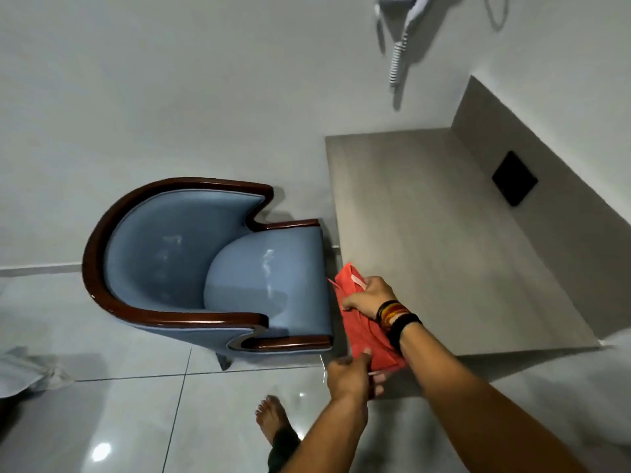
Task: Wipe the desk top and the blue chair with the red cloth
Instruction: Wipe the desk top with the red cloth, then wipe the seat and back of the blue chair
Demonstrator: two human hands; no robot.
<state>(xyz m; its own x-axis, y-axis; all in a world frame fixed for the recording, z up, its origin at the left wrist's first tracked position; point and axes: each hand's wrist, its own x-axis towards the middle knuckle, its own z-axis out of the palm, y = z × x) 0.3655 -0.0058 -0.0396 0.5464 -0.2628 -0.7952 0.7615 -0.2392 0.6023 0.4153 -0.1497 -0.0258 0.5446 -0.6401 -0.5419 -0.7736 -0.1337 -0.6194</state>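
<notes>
Lower centre: our left hand [350,373] and right hand [367,297] both grip the red cloth [363,331] at the desk top [444,233] edge, beside the blue chair [211,268].

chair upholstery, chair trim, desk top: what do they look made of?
Blue chair upholstery: looks like smooth leather or vinyl, semi-gloss; it shows soft white glare patches on seat and back. Chair trim: dark polished wood, probably lacquered, with a bright highlight along the rim. Desk top: pale grey-beige wood-grain laminate or veneer, matte; faint lengthwise streaks, no glare. Cannot tell laminate from veneer here.
</notes>
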